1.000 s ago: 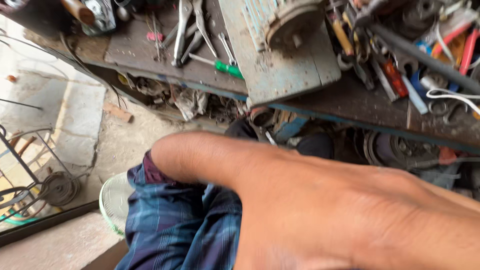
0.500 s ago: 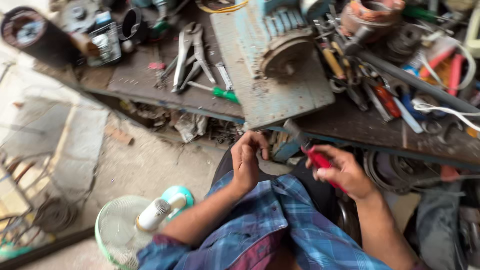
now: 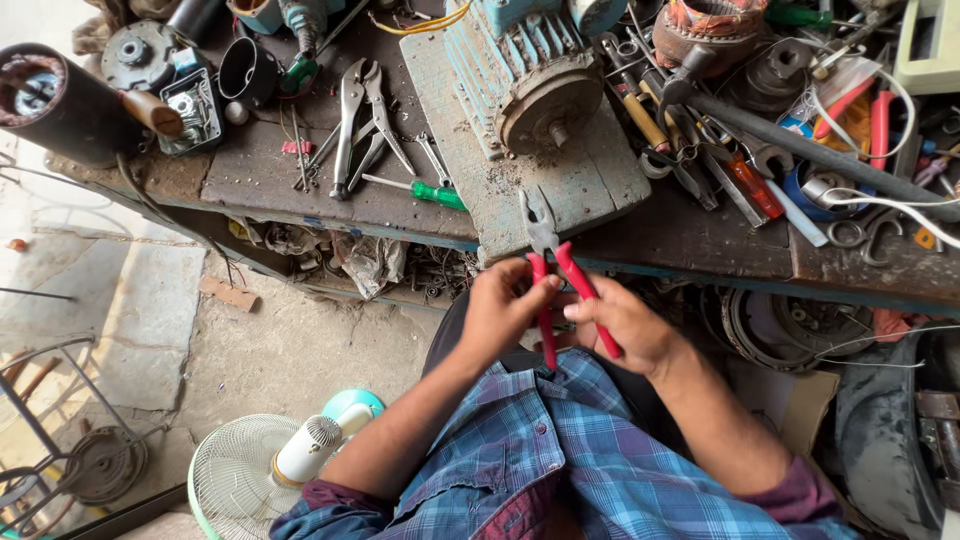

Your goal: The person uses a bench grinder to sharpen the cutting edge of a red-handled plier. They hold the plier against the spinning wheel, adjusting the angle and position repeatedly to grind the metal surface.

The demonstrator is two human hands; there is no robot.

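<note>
Both my hands hold a pair of red-handled pliers (image 3: 548,262) in front of my chest, its grey jaws pointing up toward the bench. My left hand (image 3: 503,308) grips the left handle. My right hand (image 3: 625,326) grips the right handle. Just beyond the jaws, a blue electric motor (image 3: 528,75) sits on a worn blue board (image 3: 480,150) on the cluttered workbench (image 3: 260,180).
On the bench lie large grey pliers (image 3: 360,110), a green-handled screwdriver (image 3: 425,192), a dark cylinder (image 3: 50,100), a copper-wound stator (image 3: 710,30) and several tools at right. A white and green table fan (image 3: 270,470) lies on the floor at lower left.
A hand filled the view a second ago. Both hands have since drawn back to my chest, and the pliers have turned upright, now gripped by both hands instead of the right alone.
</note>
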